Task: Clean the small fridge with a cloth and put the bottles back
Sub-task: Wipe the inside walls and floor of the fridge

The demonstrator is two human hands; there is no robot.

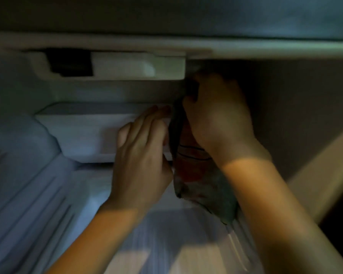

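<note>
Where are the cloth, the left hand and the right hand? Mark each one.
cloth [196, 175], head view, on the reddish hanging part.
left hand [143, 155], head view, on the back of the hand.
right hand [220, 119], head view, on the back of the hand.

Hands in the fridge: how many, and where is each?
2. The left hand lies flat against the white housing at the back; the right hand grips the cloth just right of it. None seems hidden.
</note>
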